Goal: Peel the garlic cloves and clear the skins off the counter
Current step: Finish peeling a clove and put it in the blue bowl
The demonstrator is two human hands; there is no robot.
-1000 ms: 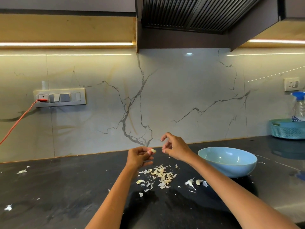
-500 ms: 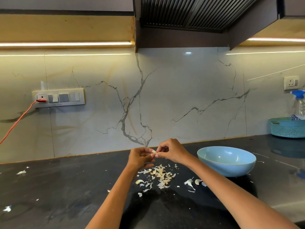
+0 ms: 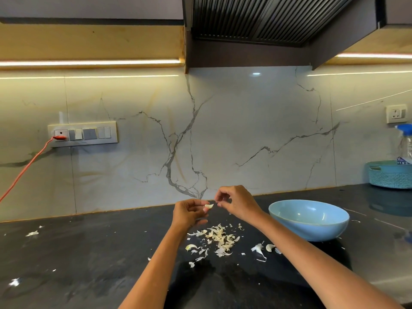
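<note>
The left hand [image 3: 189, 211] is pinching a garlic clove [image 3: 209, 206] above the skins [image 3: 219, 238] while the right hand [image 3: 236, 202], fingers curled, is plucking just beside it, risking the slick clove slipping onto the counter [image 3: 89, 253].

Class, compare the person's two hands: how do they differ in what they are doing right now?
The left hand pinches a garlic clove; the right hand is apart from it, its fingers curled. The left sits lower, the right higher, nearer the blue bowl. Both hover above the skins.
</note>
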